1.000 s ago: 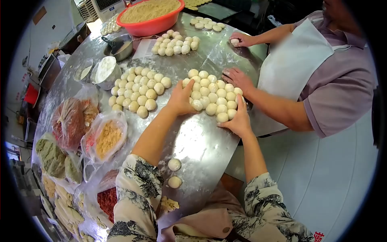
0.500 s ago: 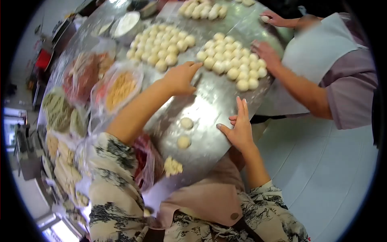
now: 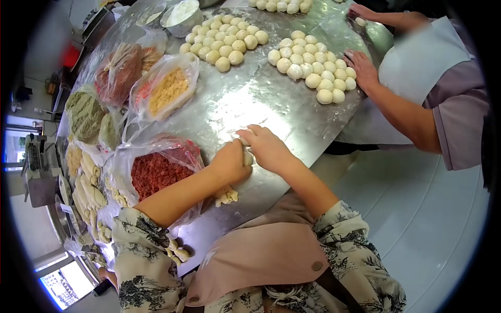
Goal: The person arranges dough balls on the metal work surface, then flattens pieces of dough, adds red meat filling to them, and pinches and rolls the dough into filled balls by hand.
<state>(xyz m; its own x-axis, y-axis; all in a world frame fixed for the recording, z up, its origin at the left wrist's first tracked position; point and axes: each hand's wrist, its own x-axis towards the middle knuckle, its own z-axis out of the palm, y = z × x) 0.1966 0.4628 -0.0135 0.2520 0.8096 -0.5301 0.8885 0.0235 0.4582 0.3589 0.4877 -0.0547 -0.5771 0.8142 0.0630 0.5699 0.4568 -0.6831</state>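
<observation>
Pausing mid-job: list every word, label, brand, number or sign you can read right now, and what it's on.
None can be read.
White tag at the left: too small to read.
Striped sheet at the top edge: cut off, no words or numbers legible.
Bright panel at lower left: faint marks, too washed out to tell whether they are writing.
Pink apron: no lettering I can make out.

White glare washes out part of the metal table (image 3: 250, 107), and a window (image 3: 65, 284) glows at lower left. Fisheye distortion curves the floor (image 3: 402, 208); black fills the corners.
</observation>
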